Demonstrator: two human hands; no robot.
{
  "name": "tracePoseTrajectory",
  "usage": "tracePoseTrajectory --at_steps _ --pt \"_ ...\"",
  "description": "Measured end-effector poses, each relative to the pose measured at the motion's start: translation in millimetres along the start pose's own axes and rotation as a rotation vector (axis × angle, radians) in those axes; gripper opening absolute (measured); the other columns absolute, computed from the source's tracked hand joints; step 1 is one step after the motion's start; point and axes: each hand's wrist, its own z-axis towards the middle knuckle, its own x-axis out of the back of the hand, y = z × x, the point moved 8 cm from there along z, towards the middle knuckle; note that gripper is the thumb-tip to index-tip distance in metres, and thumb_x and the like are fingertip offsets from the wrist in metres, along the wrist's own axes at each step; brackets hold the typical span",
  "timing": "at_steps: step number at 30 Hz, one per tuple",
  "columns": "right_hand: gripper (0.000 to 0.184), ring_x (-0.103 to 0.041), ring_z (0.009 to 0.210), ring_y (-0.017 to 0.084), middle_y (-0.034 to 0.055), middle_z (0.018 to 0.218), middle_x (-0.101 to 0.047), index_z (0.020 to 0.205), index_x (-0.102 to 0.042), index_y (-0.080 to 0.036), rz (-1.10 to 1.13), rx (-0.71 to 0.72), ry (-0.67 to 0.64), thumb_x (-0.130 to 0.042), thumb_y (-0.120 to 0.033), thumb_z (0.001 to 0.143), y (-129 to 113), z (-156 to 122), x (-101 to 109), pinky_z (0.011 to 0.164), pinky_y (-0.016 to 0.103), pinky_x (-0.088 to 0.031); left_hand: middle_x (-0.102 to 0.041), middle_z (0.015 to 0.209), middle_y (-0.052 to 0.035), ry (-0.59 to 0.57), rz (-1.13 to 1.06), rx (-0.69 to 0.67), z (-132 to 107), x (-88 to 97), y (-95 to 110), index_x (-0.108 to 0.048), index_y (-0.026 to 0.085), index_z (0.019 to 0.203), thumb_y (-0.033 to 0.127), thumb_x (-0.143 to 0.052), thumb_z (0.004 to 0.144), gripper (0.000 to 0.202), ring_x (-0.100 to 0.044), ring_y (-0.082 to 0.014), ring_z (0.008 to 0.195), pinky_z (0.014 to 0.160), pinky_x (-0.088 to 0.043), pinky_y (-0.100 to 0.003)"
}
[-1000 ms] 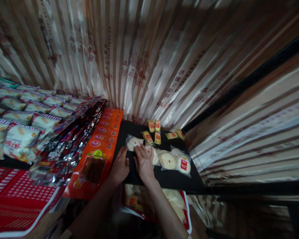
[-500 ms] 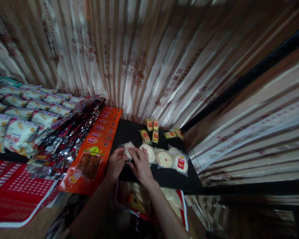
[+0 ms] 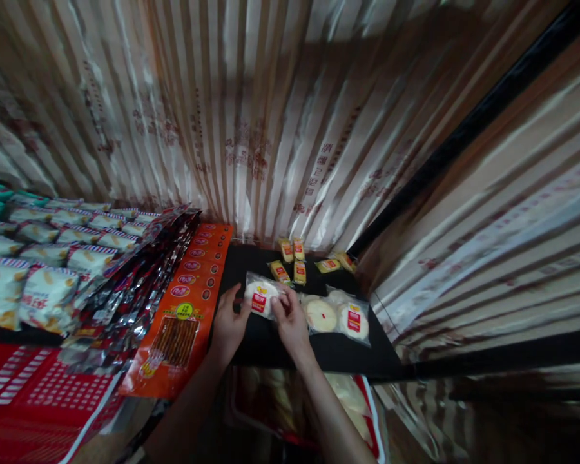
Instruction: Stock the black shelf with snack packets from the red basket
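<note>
A round, pale cake in a clear packet (image 3: 260, 298), its red label facing up, is between my hands over the black table. My right hand (image 3: 292, 325) pinches the packet's right edge between thumb and fingers. To the left of it, my left hand (image 3: 229, 325) has thumb and fingers apart, close to the packet's left edge; whether the thumb touches it I cannot tell. Right of my right hand lies another round cake packet (image 3: 321, 314) showing a small red mark. Beside that one is a cake packet (image 3: 354, 320) with its red label up, overlapping another behind it.
Small yellow packets (image 3: 285, 272) lie along the back of the black table (image 3: 367, 364). An orange snack sheet (image 3: 193, 277) and rows of white snack bags (image 3: 51, 293) are at left. Red baskets (image 3: 24, 399) stand in front. A striped curtain (image 3: 270, 129) hangs behind.
The packet between my hands now shows its red label. My left hand's fingers have spread, and my right hand has drawn back to the right. The view has shifted slightly.
</note>
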Motion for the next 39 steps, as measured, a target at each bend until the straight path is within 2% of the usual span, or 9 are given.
tracePoseTrajectory --at_steps 3,7,12,17,20,23,28,32,39 --pt "0.037 -0.063 0.067 0.016 0.0015 0.076 -0.066 0.103 -0.048 -0.020 0.122 -0.097 0.029 -0.058 -0.042 0.075 8 4 2 0.066 0.029 -0.053 -0.066 0.100 -0.0074 -0.093 -0.009 0.058 5 -7.8 -8 -0.057 0.017 0.112 0.034 -0.057 0.077 0.039 -0.063 -0.0164 0.081 0.071 -0.052 -0.028" --pt "0.039 -0.064 0.068 0.015 0.0023 0.079 -0.068 0.102 -0.047 -0.020 0.207 -0.157 -0.015 -0.062 -0.042 0.073 13 6 -9 0.068 0.030 -0.052 -0.069 0.087 -0.0049 -0.122 -0.104 0.078 13 -7.2 1 -0.061 0.016 0.101 0.032 -0.055 0.078 0.028 -0.063 -0.0153 0.075 0.068 -0.051 -0.026" --pt "0.058 -0.064 0.075 0.017 0.0046 0.086 -0.068 0.120 -0.045 -0.019 0.153 -0.128 -0.033 -0.066 -0.038 0.069 16 9 -24 0.071 0.030 -0.052 -0.068 0.092 -0.0066 -0.064 -0.136 0.064 27 -1.4 5 -0.061 0.015 0.101 0.030 -0.051 0.080 0.028 -0.062 -0.0160 0.079 0.072 -0.051 -0.027" --pt "0.065 -0.062 0.069 0.014 0.0043 0.091 -0.065 0.128 -0.041 -0.020 0.055 -0.136 -0.022 -0.063 -0.039 0.070 15 20 -34 0.063 0.027 -0.052 -0.063 0.106 -0.0118 0.041 0.072 -0.029 32 9.4 8 -0.058 0.013 0.110 0.029 -0.049 0.080 0.035 -0.059 -0.0220 0.099 0.088 -0.048 -0.038" --pt "0.065 -0.063 0.071 0.015 0.0036 0.087 -0.066 0.129 -0.039 -0.020 0.053 -0.111 -0.052 -0.060 -0.039 0.071 11 33 -40 0.064 0.028 -0.052 -0.055 0.121 -0.0148 0.123 0.146 -0.091 26 16.7 21 -0.050 0.013 0.122 0.021 -0.048 0.078 0.044 -0.051 -0.0248 0.113 0.095 -0.045 -0.041" --pt "0.059 -0.063 0.068 0.016 0.0029 0.080 -0.065 0.123 -0.043 -0.017 0.051 -0.094 0.007 -0.060 -0.037 0.070 12 55 -38 0.061 0.028 -0.051 -0.046 0.134 -0.0125 0.144 0.247 -0.150 27 17.5 43 -0.046 0.016 0.127 0.015 -0.047 0.077 0.050 -0.041 -0.0248 0.126 0.104 -0.038 -0.041" --pt "0.047 -0.062 0.062 0.015 0.0030 0.077 -0.065 0.113 -0.046 -0.016 -0.055 -0.110 0.124 -0.059 -0.030 0.070 20 100 -39 0.057 0.028 -0.050 -0.048 0.133 -0.0146 -0.027 0.489 -0.212 62 -2.5 67 -0.052 0.009 0.122 0.006 -0.041 0.077 0.047 -0.038 -0.0251 0.129 0.109 -0.031 -0.039" --pt "0.039 -0.063 0.065 0.016 0.0046 0.080 -0.067 0.109 -0.048 -0.017 -0.232 -0.135 0.102 -0.057 -0.024 0.072 33 130 -58 0.061 0.029 -0.050 -0.050 0.131 -0.0152 -0.140 0.598 -0.248 94 -18.9 56 -0.049 0.010 0.126 0.001 -0.037 0.076 0.051 -0.038 -0.0236 0.129 0.108 -0.032 -0.040" --pt "0.031 -0.065 0.070 0.017 0.0026 0.077 -0.067 0.103 -0.049 -0.019 -0.405 -0.015 0.120 -0.056 -0.020 0.073 50 163 -83 0.068 0.031 -0.049 -0.048 0.133 -0.0162 -0.268 0.722 -0.232 126 -29.5 30 -0.046 0.011 0.129 -0.002 -0.037 0.074 0.057 -0.034 -0.0228 0.132 0.108 -0.029 -0.041"
